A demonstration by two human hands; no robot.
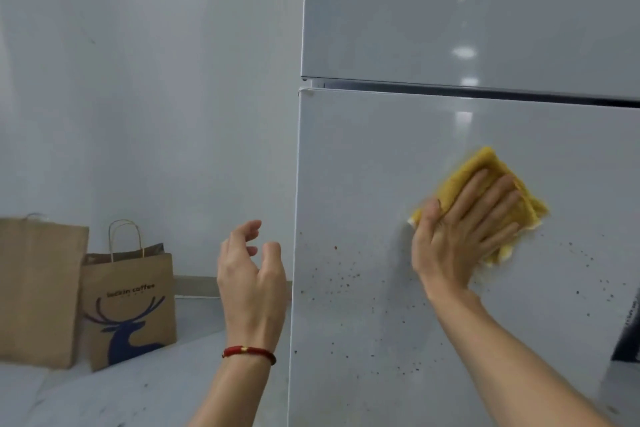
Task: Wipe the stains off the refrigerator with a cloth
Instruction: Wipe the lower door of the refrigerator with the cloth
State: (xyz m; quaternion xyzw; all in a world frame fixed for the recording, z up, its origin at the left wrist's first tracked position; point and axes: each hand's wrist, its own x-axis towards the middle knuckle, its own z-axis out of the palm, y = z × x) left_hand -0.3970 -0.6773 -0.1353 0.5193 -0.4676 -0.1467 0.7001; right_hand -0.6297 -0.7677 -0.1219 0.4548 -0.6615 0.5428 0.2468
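Two bare hands up in front of us. Our left hand (251,274) hangs free just left of the fridge's edge, fingers loosely curled, holding nothing, touching nothing; a red cord bracelet with a gold bead (248,353) sits on that wrist. Our right hand (460,232) lies flat on the folded yellow cloth (485,163), fingers straight and spread, thumb out to the left along the cloth's edge, pressing it against the lower door. Cloth edges look smeared with motion blur.

Cloth sits on the lower door of the tall pale grey glossy refrigerator (381,149), roughly mid-width, well below the dark gap between the two doors. Small brown speck stains (341,276) scatter across the lower door under and to both sides of the cloth, densest to the lower left of our right hand; a few more show to the right. Door area above the cloth looks clean, only ceiling-light reflections.

Further back on the left, on the grey floor, stand two brown paper bags: a plain one (38,288) at the frame edge and, touching it, one with twisted handles, a blue deer print and "luckin coffee" lettering (131,308). Behind them, a pale grey wall (156,80).
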